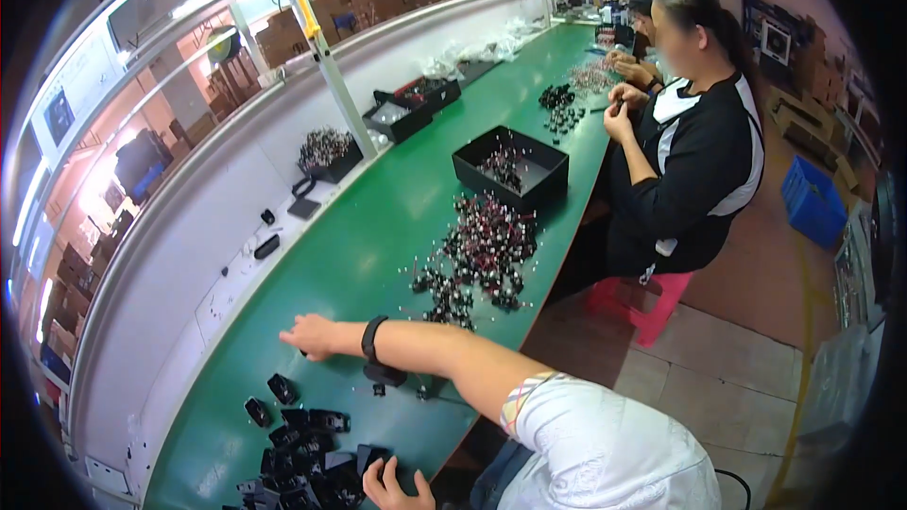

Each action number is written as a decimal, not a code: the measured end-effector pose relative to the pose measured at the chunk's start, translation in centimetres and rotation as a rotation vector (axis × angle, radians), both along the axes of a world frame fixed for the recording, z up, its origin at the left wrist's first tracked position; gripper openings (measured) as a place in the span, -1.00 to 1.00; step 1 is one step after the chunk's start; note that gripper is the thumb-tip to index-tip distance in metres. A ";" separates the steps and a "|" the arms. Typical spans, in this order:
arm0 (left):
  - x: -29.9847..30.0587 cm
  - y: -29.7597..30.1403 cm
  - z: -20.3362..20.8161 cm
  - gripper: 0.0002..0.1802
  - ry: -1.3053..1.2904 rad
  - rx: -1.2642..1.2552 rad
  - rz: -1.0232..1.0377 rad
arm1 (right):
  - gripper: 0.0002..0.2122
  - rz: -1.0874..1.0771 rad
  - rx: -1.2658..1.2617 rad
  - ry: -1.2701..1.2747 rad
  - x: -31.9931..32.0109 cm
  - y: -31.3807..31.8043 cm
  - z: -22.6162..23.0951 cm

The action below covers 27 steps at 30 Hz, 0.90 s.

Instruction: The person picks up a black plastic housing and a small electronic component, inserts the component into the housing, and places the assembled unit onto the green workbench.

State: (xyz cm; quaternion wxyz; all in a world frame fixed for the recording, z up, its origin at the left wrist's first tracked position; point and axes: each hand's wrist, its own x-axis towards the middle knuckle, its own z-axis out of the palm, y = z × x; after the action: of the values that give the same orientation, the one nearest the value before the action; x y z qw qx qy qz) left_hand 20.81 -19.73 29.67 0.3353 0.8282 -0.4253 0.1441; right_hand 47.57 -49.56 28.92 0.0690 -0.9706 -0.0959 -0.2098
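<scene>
My right hand (312,336) reaches left across the green bench (331,297), with a black band on its wrist. Its fingers are drawn together, and a dark bit shows beneath them, too hidden to name. Two black plastic housings (282,388) stand apart on the bench just below that hand. My left hand (397,488) is at the lower edge with its fingers spread. Next to its fingertips lies a black housing (371,457), at the side of a heap of similar black housings (307,449). Small black parts (380,389) lie under my right forearm.
A large pile of small wired parts (487,246) lies beyond my right arm. Behind it stands a black tray (511,166) holding more. A co-worker (694,151) sits at the right on a pink stool (642,305). A metal post (335,85) rises from the bench's far edge.
</scene>
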 end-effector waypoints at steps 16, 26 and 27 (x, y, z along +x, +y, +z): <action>1.0 -0.9 -3.1 -0.51 -0.066 -0.093 0.142 | -0.39 0.061 -0.051 0.011 4.5 0.9 -3.0; -0.5 -2.0 -2.3 -0.65 -0.050 -0.170 0.024 | -0.43 0.097 -0.025 0.011 4.5 1.2 -2.3; -0.9 -2.5 -1.1 -0.68 -0.056 -0.173 0.020 | -0.44 0.122 0.012 -0.065 4.0 0.8 -2.3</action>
State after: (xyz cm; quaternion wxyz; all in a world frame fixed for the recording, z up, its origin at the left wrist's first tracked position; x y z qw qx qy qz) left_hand 19.92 -22.28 28.54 0.3920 0.7962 -0.4121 0.2066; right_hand 51.62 -48.74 26.63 0.0844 -0.9552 -0.1558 -0.2372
